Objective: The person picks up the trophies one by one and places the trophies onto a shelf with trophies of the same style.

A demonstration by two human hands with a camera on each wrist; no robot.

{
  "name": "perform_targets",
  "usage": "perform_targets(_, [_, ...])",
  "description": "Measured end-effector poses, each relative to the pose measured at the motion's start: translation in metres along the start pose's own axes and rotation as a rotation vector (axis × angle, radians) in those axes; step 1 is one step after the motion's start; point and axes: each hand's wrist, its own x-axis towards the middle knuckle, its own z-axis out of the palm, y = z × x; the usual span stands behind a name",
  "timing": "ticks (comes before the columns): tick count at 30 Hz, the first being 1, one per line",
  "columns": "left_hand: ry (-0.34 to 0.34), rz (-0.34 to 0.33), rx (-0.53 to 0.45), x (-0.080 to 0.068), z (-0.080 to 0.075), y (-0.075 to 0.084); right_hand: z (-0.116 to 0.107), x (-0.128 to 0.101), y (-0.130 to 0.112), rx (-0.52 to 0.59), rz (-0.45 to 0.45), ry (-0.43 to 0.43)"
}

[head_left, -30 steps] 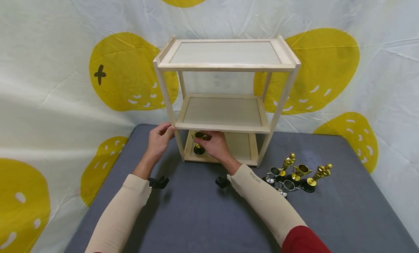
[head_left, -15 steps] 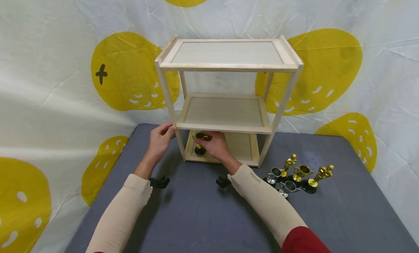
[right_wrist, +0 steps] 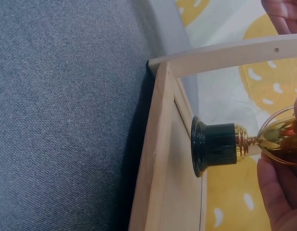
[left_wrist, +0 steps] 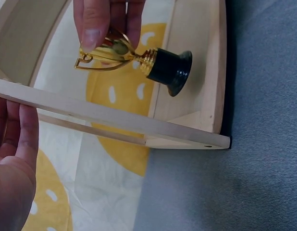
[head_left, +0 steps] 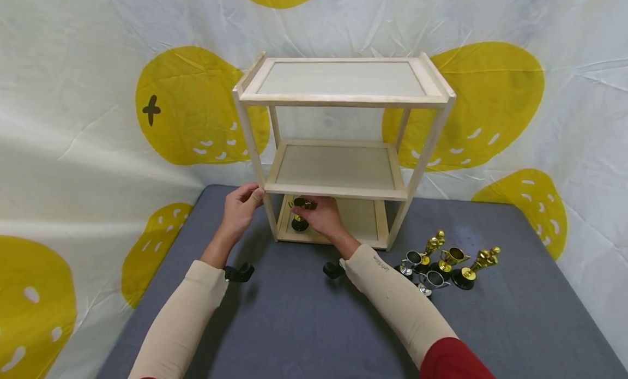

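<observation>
While your right hand (head_left: pixel 321 216) pinches the gold cup trophy (head_left: pixel 299 214) on the bottom shelf (head_left: pixel 360 218) of the wooden rack (head_left: pixel 343 95), nothing has visibly moved since the earlier head frames: your left hand (head_left: pixel 240 209) still grips the front-left post (head_left: pixel 251 144). Small lettering on your right sleeve (head_left: pixel 381 269) is too small to read. Five more trophies (head_left: pixel 444 264) stand on the grey table (head_left: pixel 294 324).

Left wrist view: fingers (left_wrist: pixel 95 24) close on the cup bowl (left_wrist: pixel 110 50); its black base (left_wrist: pixel 171 70) sits on the shelf.

Right wrist view: the base (right_wrist: pixel 213 144) rests near the shelf's front rail (right_wrist: pixel 155 159).
</observation>
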Motion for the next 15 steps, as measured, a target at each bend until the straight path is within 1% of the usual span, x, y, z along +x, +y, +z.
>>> perform_targets(3, [-0.002, -0.002, 0.001, 0.0001, -0.0003, -0.0011, 0.0003, 0.0004, 0.0008, 0.018, 0.009, -0.004])
perform_targets(15, [-0.007, 0.015, -0.008, 0.0003, -0.0004, -0.0022, 0.0040, 0.0010, 0.0040, 0.007, 0.010, -0.016])
